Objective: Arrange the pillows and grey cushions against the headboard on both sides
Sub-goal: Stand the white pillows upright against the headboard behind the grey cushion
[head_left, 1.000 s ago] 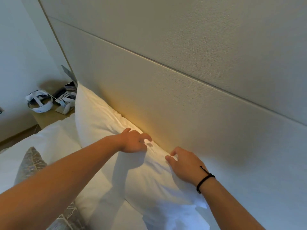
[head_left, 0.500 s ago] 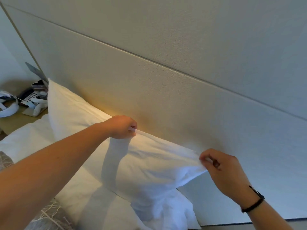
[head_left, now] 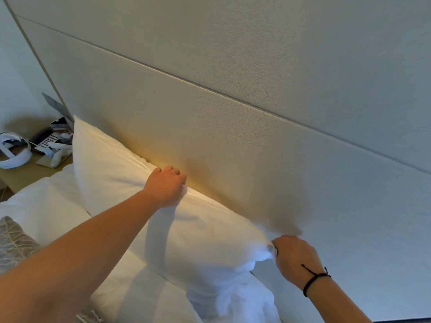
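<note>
Pillow (head_left: pixel 130 173): white, soft and plump, in a smooth cotton-like case with fine creases. It stands on its long edge against the headboard, with its long axis running along the headboard from the upper-left corner near the nightstand down to the lower-right corner.
Pillow's facing: its broad face looks out from the headboard over the bed, and its back leans on the padding.
Headboard (head_left: pixel 256 117): tall, pale beige, with a fine woven grain, built of wide padded panels parted by straight seams. A warm yellow glow lies on it just above the pillow's top edge.
Left hand (head_left: pixel 166 186): at the pillow's top edge, about midway along the headboard side, with fingers curled over the fabric and gripping the edge.
Right hand (head_left: pixel 295 258): at the pillow's lower-right corner, close to the headboard, with thumb and fingers pinching the bunched corner of the case.
Wristband (head_left: pixel 313 279): a thin black cord around the right wrist.
Second pillow (head_left: pixel 235 297): white and crumpled, lying below the held pillow at the foot of the headboard.
Grey cushion (head_left: pixel 14 243): grey weave with pale crossing lines, lying on the white bedding (head_left: pixel 46 201), well away from the headboard.
Nightstand (head_left: pixel 28 169): light wood, beside the headboard's left end. It carries a white ring-shaped headset (head_left: pixel 12 152) and a keypad phone (head_left: pixel 47 141).
</note>
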